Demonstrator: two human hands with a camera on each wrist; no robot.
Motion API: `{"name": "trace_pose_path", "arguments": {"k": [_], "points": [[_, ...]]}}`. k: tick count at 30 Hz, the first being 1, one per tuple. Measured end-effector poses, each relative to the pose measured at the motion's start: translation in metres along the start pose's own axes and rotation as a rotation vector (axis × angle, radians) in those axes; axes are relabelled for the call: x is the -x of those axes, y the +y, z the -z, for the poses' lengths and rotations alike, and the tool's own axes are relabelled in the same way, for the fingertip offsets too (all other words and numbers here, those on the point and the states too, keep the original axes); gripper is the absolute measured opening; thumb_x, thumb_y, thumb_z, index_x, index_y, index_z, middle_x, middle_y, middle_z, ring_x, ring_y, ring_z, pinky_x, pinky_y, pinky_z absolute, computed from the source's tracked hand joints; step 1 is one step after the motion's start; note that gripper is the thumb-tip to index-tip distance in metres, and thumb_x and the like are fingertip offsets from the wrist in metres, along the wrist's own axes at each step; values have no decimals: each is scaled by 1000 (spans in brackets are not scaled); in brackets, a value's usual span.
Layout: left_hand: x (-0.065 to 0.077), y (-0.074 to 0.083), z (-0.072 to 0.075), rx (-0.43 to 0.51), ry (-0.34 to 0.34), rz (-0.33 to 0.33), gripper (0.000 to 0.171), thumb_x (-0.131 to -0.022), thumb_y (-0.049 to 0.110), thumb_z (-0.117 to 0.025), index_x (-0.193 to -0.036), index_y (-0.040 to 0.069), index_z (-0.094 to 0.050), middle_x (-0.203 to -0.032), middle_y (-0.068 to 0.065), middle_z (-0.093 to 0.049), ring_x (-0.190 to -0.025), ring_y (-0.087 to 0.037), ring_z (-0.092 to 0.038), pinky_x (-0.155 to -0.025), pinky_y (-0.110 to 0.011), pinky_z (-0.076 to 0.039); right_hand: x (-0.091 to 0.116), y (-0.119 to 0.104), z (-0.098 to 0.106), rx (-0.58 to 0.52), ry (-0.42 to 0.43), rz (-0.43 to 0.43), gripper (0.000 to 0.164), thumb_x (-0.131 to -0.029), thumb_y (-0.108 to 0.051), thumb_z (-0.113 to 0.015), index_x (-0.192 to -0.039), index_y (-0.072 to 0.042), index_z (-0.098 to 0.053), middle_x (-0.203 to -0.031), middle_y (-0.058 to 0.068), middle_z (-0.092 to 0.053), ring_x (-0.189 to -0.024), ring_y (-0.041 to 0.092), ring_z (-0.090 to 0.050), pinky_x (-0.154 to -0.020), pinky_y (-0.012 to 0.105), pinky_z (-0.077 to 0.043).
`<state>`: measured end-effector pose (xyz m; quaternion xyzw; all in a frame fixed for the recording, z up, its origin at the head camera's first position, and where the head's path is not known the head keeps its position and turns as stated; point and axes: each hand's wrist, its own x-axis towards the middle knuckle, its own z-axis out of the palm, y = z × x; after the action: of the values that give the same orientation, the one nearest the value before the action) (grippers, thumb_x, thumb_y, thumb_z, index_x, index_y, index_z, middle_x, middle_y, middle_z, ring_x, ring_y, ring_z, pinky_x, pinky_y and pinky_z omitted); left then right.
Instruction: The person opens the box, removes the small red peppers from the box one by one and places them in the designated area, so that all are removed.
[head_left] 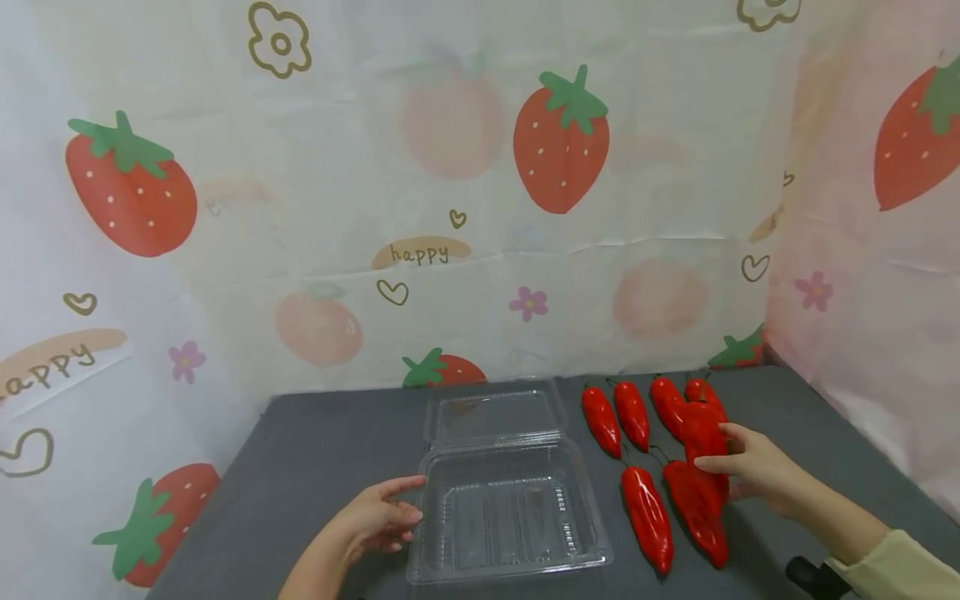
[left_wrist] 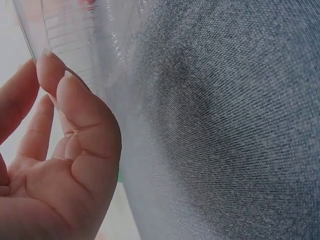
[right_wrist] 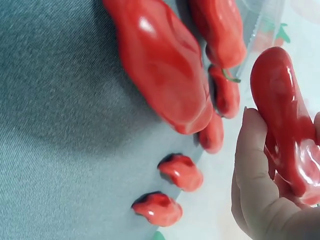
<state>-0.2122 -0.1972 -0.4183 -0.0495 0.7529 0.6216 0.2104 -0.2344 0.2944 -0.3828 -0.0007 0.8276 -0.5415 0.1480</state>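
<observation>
My right hand (head_left: 768, 475) grips a glossy red pepper (head_left: 702, 433), thumb on one side and fingers on the other, raised over the pepper group. The right wrist view shows this held pepper (right_wrist: 282, 95) tilted, its smooth rounded end beyond the fingertips. Several similar red peppers lie on the table, among them one front pepper (head_left: 647, 518) and another (head_left: 693, 508) partly below the hand. A clear plastic box (head_left: 510, 575) stands open at the centre, nothing inside it. At its left rim, my left hand (head_left: 375, 521) pinches the edge between thumb and fingers.
The box's hinged lid (head_left: 495, 417) lies folded back behind it. More peppers (head_left: 600, 421) form a back row right of the lid. Under everything is a dark grey cloth (head_left: 337, 450). A strawberry-print curtain (head_left: 337, 208) rises along the back and sides.
</observation>
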Motion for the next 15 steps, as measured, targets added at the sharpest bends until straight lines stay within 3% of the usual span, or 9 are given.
{"name": "trace_pose_path", "arguments": {"k": [4,10,15], "points": [[-1,0,1,-1,-1,2,60,-90,-3,-62,-145,-3,-38,-83,-4,-60,-59,-10,-57,-53,-22,-45,-1,3,3,16,-12,5,90,-96,-20,-62,-143,22,3,-142,48,-13,-119,48,-44,-79,49,-53],[-2,-1,1,1,-12,-9,61,-90,-3,-62,-145,-3,-37,-83,-4,-60,-59,-9,-57,-52,-21,-45,0,8,5,-31,-6,29,94,-94,-17,-65,-146,16,7,-137,47,-26,-106,36,-58,-75,49,-55],[-2,-1,1,3,1,1,60,-90,-3,-63,-145,-3,-39,-84,-4,-60,-59,-10,-57,-52,-22,-45,0,13,7,-52,-4,27,95,-93,-17,-67,-147,15,4,-131,45,-35,-98,31,-61,-73,51,-55]]}}
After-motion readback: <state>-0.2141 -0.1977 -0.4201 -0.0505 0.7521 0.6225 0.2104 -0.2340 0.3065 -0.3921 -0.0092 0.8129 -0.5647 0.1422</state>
